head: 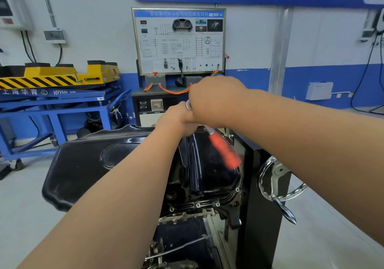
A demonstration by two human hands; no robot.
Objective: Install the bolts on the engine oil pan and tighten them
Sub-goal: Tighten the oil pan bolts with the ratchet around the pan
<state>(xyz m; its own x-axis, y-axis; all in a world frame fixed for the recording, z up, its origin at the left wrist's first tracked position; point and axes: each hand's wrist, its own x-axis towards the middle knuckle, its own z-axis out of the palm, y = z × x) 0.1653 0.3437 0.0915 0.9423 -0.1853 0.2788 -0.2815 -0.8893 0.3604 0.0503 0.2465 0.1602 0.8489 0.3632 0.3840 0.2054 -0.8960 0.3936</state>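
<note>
Over the oil pan [209,175], right hand [214,100] covers the ratchet's [224,151] head; handwheel [262,174] nearby.

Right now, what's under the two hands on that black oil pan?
A ratchet wrench with a blurred orange handle sticks out beneath the right hand; its chrome head shows beside the left hand. Any socket or bolt below is covered.

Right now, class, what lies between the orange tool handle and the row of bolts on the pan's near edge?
Only the glossy black side of the oil pan, bare from handle to bolts, in the head view.
</note>
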